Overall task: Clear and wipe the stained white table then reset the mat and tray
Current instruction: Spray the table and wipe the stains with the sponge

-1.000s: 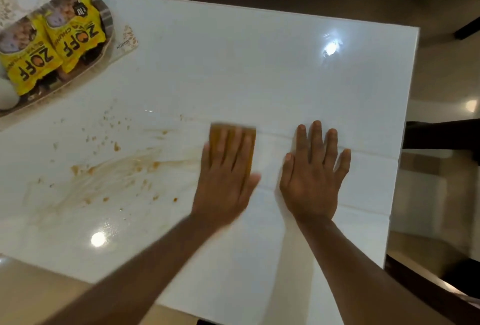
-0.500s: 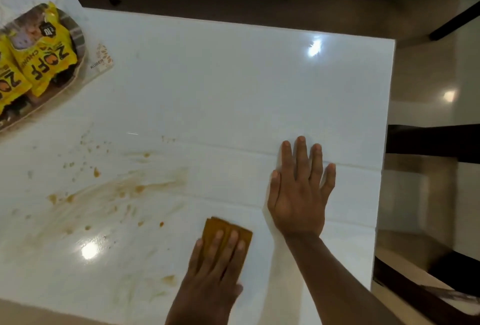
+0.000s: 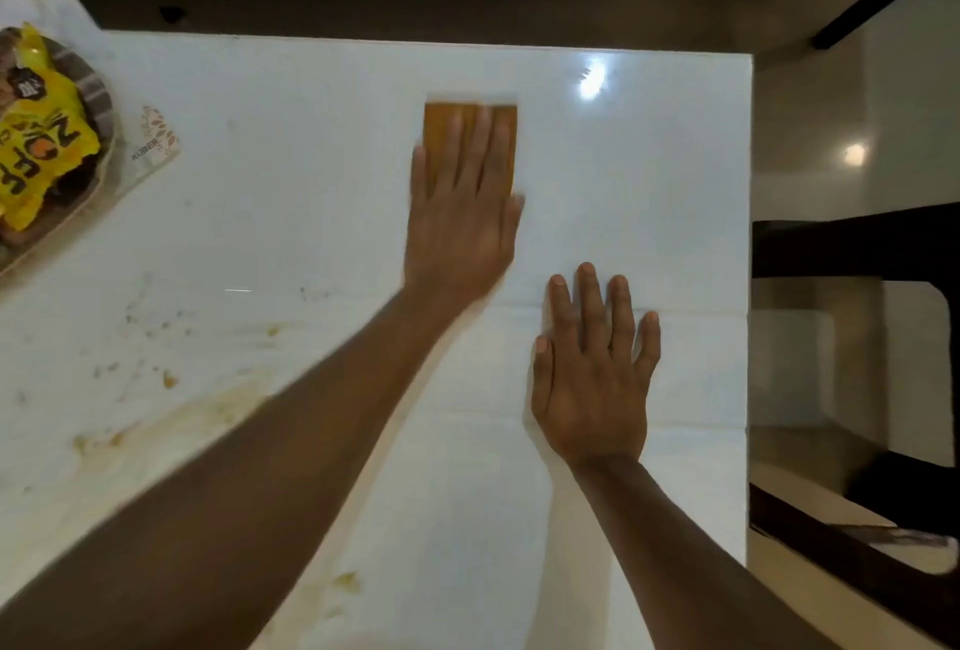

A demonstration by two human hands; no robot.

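Resting flat with fingers spread, the right hand (image 3: 592, 379) held nothing on the glossy white table (image 3: 322, 171). Beyond it, the left hand (image 3: 460, 212) pressed straight fingers on a blurred orange rectangular cloth (image 3: 441, 134). Brown stains (image 3: 208, 415) smeared the near-left surface; a tray (image 3: 98, 98) holding a yellow packet (image 3: 41, 150) sat far left.

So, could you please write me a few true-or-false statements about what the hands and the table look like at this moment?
1. The left hand presses a flat orange-brown wiping cloth onto the glossy white table. True.
2. The right hand grips a spray bottle. False: it lies flat and empty on the table.
3. Brownish smeared stains remain left of the left forearm. True.
4. The yellow snack packets lie under the cloth. False: they sit in a tray at the far left.
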